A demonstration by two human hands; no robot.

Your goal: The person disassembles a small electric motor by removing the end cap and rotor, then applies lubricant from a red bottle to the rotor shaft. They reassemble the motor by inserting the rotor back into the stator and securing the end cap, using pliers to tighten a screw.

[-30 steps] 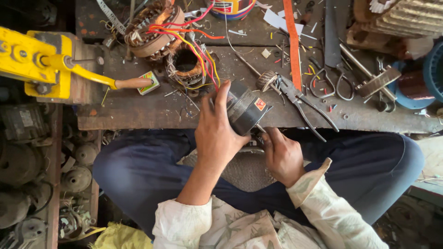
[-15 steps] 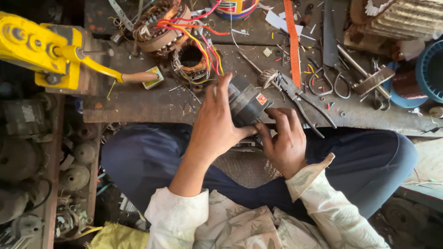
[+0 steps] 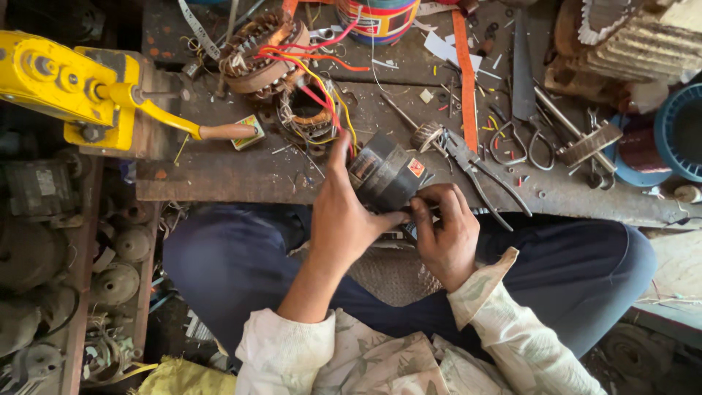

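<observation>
A black cylindrical motor body (image 3: 387,175) with a small red and yellow sticker is held over my lap at the edge of the workbench (image 3: 219,175). My left hand (image 3: 344,219) grips its left side, thumb under it and fingers up along its end. My right hand (image 3: 446,227) clasps the lower right side of the same motor, fingers curled against it. Coloured wires (image 3: 322,80) run from wound stator coils (image 3: 256,51) on the bench toward the motor.
A yellow hand-cranked machine (image 3: 73,88) with a wooden handle sits at the left. Pliers (image 3: 475,164), scissors (image 3: 515,143), an orange strip (image 3: 464,73) and a striped can (image 3: 380,18) lie on the bench. Old motor housings (image 3: 117,271) pile at the lower left; a blue spool (image 3: 676,135) stands right.
My right hand has come up from my lap and taken hold of the motor's lower right side. The left hand kept its grip and the motor shifted slightly right.
</observation>
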